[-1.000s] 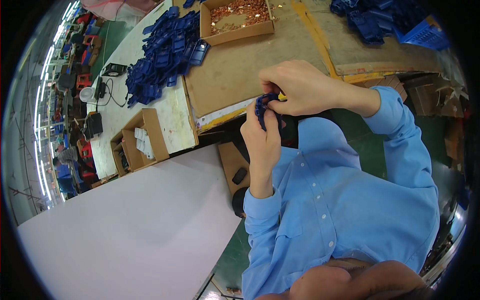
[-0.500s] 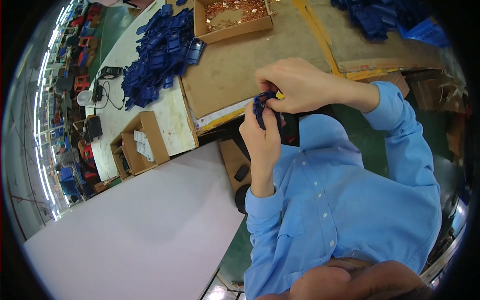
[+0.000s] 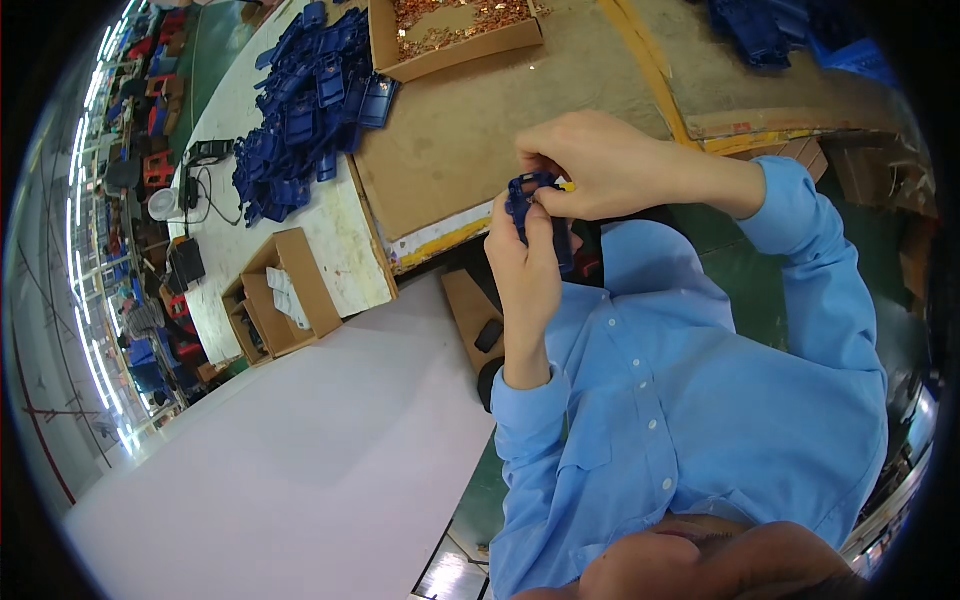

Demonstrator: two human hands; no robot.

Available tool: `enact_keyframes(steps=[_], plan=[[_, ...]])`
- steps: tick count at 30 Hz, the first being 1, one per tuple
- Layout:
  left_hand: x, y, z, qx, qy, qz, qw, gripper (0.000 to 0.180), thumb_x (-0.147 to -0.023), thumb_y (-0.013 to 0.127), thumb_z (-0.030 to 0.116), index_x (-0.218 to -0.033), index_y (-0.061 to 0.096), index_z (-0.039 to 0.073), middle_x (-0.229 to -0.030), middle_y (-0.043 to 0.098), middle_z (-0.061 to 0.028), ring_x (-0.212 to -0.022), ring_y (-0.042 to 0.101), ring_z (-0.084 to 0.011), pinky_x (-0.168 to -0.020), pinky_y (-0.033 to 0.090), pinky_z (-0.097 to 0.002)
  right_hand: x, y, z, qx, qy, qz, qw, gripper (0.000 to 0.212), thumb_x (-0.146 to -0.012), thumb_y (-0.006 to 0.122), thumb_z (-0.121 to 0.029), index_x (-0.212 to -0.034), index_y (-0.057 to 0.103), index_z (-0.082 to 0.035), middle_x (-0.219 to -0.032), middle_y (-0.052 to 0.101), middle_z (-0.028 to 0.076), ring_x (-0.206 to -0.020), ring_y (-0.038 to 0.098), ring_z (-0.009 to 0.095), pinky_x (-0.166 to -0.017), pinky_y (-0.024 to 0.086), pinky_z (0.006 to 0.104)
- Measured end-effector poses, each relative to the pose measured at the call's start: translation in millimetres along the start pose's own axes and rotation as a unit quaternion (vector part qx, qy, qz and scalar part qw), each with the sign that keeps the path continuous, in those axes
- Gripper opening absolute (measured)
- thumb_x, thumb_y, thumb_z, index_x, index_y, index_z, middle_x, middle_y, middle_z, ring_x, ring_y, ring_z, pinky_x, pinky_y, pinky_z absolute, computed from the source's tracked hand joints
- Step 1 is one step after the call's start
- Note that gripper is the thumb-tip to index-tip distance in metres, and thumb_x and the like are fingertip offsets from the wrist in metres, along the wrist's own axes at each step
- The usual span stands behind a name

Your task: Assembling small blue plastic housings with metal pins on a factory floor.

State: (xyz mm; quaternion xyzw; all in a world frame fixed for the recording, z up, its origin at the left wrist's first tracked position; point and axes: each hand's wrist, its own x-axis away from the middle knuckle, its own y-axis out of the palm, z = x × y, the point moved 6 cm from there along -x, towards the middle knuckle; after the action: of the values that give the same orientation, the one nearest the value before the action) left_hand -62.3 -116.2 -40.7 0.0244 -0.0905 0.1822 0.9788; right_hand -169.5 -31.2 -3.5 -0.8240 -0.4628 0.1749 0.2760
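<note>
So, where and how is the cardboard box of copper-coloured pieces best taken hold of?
Probably by the left and right walls together, coming from the near side: the cardboard box is open-topped and low-walled, with loose copper-coloured pieces inside, so lifting one wall alone could spill them.

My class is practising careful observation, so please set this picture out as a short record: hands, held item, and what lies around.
Left hand: holding a blue plastic part
Right hand: fingers bent, at the part's upper end
By right fingers: small yellow item; grip on it unclear
Beyond hands: open cardboard box of small coppery pieces
Left of that box: heap of blue parts
Nearer, at left: cardboard tray with whitish items
</note>
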Motion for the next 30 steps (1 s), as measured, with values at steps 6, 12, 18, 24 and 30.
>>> enact_keyframes(steps=[6, 12, 18, 24, 30], plan=[[6, 7, 8, -0.048, 0.016, -0.003, 0.999, 0.024, -0.100, 0.044, 0.017, -0.109, 0.055, -0.003, -0.075, 0.064, -0.0070, -0.059, 0.063, -0.0124, -0.055, 0.050, -0.0251, 2, -6, -4, 0.003, 0.000, -0.036, 0.999, 0.024, -0.073, 0.065, -0.022, -0.077, 0.056, 0.000, -0.069, 0.060, 0.017, -0.068, 0.059, 0.037, -0.060, 0.045, 0.0455], [20, 7, 18, -0.098, 0.061, -0.027, 0.993, 0.024, -0.101, 0.044, 0.018, -0.110, 0.055, -0.001, -0.078, 0.064, -0.0069, -0.060, 0.062, -0.0112, -0.055, 0.049, -0.0238, 8, -6, -18, -0.001, -0.031, -0.028, 0.999, 0.022, -0.074, 0.067, -0.017, -0.071, 0.054, 0.000, -0.061, 0.056, 0.015, -0.057, 0.055, 0.031, -0.053, 0.041, 0.0414], [34, 0, 24, -0.109, 0.069, -0.036, 0.991, 0.024, -0.101, 0.042, 0.017, -0.106, 0.055, -0.003, -0.075, 0.064, -0.0069, -0.060, 0.062, -0.0116, -0.055, 0.049, -0.0245, 12, -5, -38, 0.037, 0.006, -0.074, 0.997, 0.025, -0.072, 0.066, -0.025, -0.072, 0.059, -0.001, -0.070, 0.062, 0.015, -0.067, 0.060, 0.034, -0.059, 0.046, 0.0434], [43, -10, 26, -0.125, 0.075, -0.048, 0.988, 0.024, -0.099, 0.045, 0.016, -0.102, 0.059, -0.003, -0.077, 0.066, -0.0084, -0.060, 0.062, -0.0110, -0.055, 0.050, -0.0246, 16, 6, -48, 0.083, -0.055, -0.045, 0.994, 0.023, -0.072, 0.067, -0.022, -0.070, 0.056, -0.002, -0.062, 0.059, 0.014, -0.059, 0.057, 0.032, -0.052, 0.042, 0.0421], [42, -18, 28, -0.153, 0.062, -0.093, 0.982, 0.022, -0.095, 0.049, 0.015, -0.103, 0.059, -0.003, -0.067, 0.064, -0.0138, -0.055, 0.062, -0.0218, -0.054, 0.047, -0.0321, 14, 17, -45, 0.076, -0.047, -0.090, 0.992, 0.022, -0.068, 0.068, -0.020, -0.066, 0.056, -0.002, -0.063, 0.059, 0.014, -0.061, 0.058, 0.033, -0.054, 0.043, 0.0430]])
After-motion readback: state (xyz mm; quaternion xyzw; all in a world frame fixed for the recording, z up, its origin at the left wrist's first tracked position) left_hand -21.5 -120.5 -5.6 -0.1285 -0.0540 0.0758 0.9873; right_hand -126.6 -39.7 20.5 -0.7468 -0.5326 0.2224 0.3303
